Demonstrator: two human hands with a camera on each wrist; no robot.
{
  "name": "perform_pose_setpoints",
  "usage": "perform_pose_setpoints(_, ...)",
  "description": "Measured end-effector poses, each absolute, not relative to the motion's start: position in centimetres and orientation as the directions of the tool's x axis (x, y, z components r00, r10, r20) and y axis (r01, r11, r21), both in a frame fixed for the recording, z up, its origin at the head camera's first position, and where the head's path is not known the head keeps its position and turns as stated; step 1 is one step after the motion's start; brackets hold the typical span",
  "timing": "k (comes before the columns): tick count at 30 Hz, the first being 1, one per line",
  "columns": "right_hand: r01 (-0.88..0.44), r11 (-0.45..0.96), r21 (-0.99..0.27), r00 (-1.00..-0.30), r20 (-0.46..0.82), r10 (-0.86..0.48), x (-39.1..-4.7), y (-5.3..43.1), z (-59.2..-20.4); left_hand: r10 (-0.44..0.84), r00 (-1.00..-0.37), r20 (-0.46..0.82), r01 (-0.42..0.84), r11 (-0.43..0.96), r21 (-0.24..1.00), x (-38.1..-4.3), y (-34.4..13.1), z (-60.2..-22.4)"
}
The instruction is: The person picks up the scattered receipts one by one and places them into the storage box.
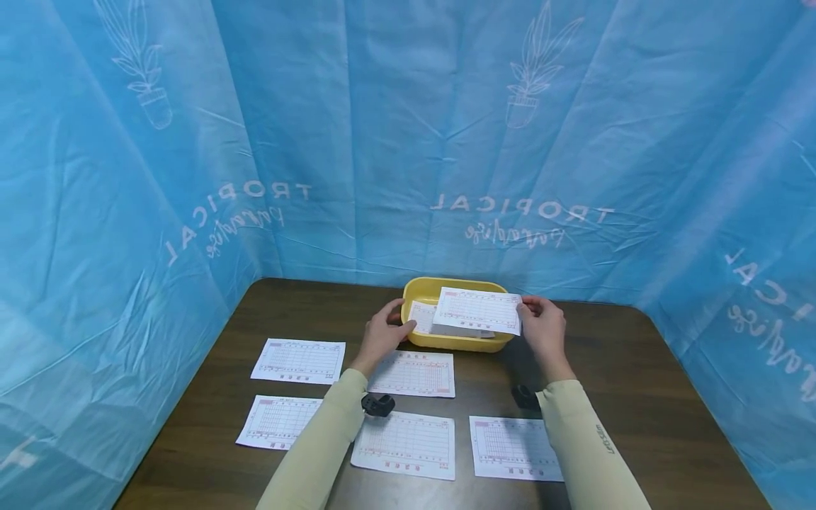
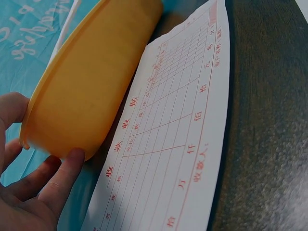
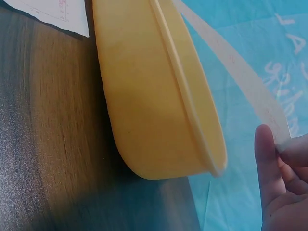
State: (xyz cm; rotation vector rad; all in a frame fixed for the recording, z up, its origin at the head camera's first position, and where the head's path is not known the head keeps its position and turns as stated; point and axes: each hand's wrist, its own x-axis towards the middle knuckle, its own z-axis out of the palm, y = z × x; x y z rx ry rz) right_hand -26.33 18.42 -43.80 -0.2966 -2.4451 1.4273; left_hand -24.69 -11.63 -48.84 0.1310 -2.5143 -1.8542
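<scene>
A yellow plastic basin [image 1: 455, 343] stands at the table's far edge with printed receipt sheets [image 1: 421, 316] inside. My left hand [image 1: 382, 333] holds its left end, thumb and fingers around the rim and end wall, as the left wrist view shows. Over the basin's right part, my right hand [image 1: 544, 331] pinches the right edge of another receipt sheet [image 1: 478, 309]. In the right wrist view this held sheet [image 3: 248, 84] slants above the rim, between thumb and fingertips. Just in front of the basin lies a receipt [image 1: 417, 375] with red print, partly behind the left wrist.
On the dark wooden table [image 1: 612, 397], more receipts lie in loose rows: two at the left [image 1: 299, 361], one front middle [image 1: 404, 446], and one front right [image 1: 515, 448] partly under the right forearm. Blue printed curtains [image 1: 395, 142] enclose the back and sides.
</scene>
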Motion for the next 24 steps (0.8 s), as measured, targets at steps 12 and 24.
perform_pose_setpoints(12, 0.035, 0.508, -0.861, -0.956, 0.119, 0.268, -27.3, 17.4, -44.1, -0.094, -0.995, -0.038, -0.065, 0.298, 0.952, -24.5, -11.8, -48.7)
perform_pose_setpoints(24, 0.054, 0.527, -0.848, -0.966, 0.089, 0.242, -27.5, 17.2, -44.8, -0.085, -0.995, -0.054, -0.076, 0.289, 0.954, -24.6, -11.5, -48.8)
